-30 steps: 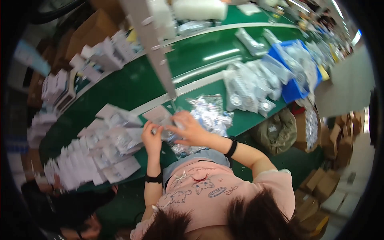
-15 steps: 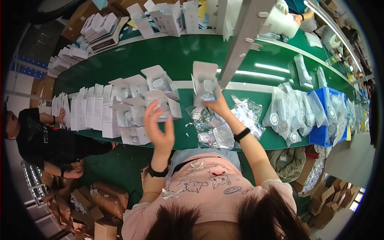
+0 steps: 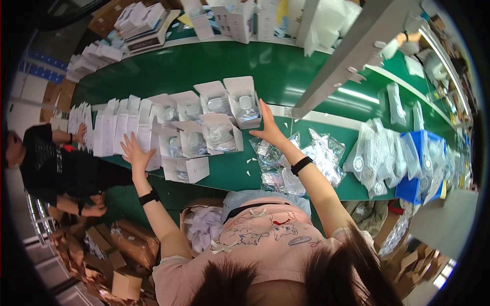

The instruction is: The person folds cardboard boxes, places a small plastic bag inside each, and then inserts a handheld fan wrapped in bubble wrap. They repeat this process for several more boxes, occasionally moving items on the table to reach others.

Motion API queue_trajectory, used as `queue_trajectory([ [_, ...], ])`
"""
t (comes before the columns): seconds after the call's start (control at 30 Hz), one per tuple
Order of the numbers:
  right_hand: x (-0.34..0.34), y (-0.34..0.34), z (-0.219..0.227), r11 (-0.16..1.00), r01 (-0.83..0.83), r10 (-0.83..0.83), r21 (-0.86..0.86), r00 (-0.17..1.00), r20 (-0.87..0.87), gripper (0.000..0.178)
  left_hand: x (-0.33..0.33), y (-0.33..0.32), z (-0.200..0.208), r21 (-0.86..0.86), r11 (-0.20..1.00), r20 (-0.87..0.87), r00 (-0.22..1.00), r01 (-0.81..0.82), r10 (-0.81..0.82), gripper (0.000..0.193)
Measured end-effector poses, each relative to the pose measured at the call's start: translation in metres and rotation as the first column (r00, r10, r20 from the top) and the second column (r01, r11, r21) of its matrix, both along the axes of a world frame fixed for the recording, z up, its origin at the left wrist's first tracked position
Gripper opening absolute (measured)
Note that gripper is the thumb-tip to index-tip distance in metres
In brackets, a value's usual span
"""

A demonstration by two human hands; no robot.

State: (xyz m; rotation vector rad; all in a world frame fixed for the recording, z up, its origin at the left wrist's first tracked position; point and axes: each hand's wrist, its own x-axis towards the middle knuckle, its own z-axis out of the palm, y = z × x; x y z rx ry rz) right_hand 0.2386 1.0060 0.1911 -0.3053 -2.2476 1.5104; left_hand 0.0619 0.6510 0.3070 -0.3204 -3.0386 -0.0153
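Observation:
My right hand [image 3: 271,131] is at the right side of an open white box [image 3: 244,105], its thumb and fingers apart; whether the fingertips touch the box I cannot tell. Inside that box lies a clear plastic-wrapped item. More open white boxes [image 3: 220,133] holding bagged items stand in rows to its left, with one box [image 3: 186,170] nearer to me. My left hand [image 3: 137,155] has its fingers spread in front of a row of upright white boxes [image 3: 122,122], and nothing is held in it.
Flat clear packets [image 3: 324,155] lie right of my right hand. Bubble-wrapped pieces [image 3: 370,158] are heaped beside a blue bin [image 3: 408,189]. A slanted metal post [image 3: 337,66] rises behind the packets. At the left, a person in black [image 3: 51,163] reaches toward the boxes.
The box my right hand held up now stands at the right end of the back row, and the fingers have let go. My left hand has moved left to the upright boxes.

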Motion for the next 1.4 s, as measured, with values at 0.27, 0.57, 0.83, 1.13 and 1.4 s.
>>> queue_trajectory([
  [0.27,0.098,0.003,0.040,0.991,0.088,-0.096,0.096,0.992,0.077,0.060,-0.039,-0.048,-0.051,0.109,0.994,0.190,0.981,0.029,-0.049,0.086],
  [0.57,0.135,-0.043,0.138,0.894,-0.251,0.134,-0.371,0.940,-0.313,0.084,0.146,0.094,0.117,0.755,0.384,-0.417,0.841,0.532,-0.344,0.095],
  [0.83,0.177,-0.004,0.118,0.962,0.012,-0.060,-0.274,0.984,-0.167,0.107,0.232,0.233,0.041,0.853,-0.085,-0.303,0.357,0.515,-0.883,0.092],
  [1.13,0.278,0.190,0.050,0.422,0.397,-0.864,0.815,0.448,0.229,0.062,0.224,0.294,0.012,0.881,0.126,-0.080,0.406,0.456,-0.911,0.085],
  [1.4,0.295,0.204,0.026,0.490,0.605,-0.858,0.627,0.459,0.228,0.058,0.222,0.303,-0.040,0.856,0.283,0.061,0.458,0.433,-0.887,0.073],
])
